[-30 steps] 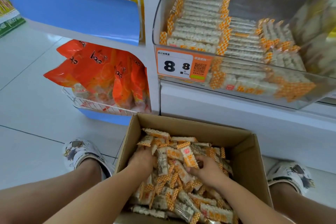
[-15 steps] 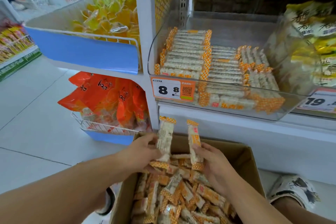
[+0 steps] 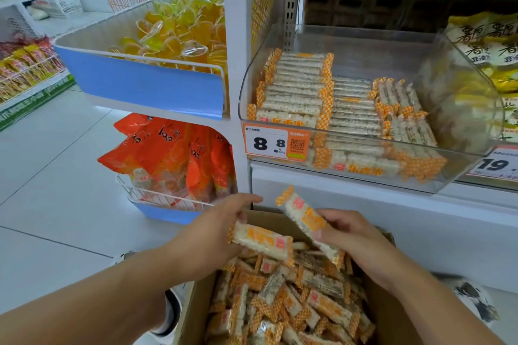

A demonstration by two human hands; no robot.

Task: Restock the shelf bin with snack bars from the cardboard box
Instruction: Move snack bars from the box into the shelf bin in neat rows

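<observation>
Item: 2 snack bars, lifted clear of the cardboard box [image 3: 193,305]. My left hand [image 3: 224,228] gripped 1 bar [image 3: 262,242] level; my right hand [image 3: 350,235] pinched another [image 3: 304,217] tilted. I judged both should lie flat, aligned with the shelf bin [image 3: 462,176] rows

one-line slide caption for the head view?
Each hand, left hand and right hand, lifts a snack bar from the cardboard box below the shelf bin.

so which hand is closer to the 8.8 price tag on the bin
Left. The left hand sits just below the price tag, slightly to its left; the right hand is lower and off to the tag's right.
</observation>
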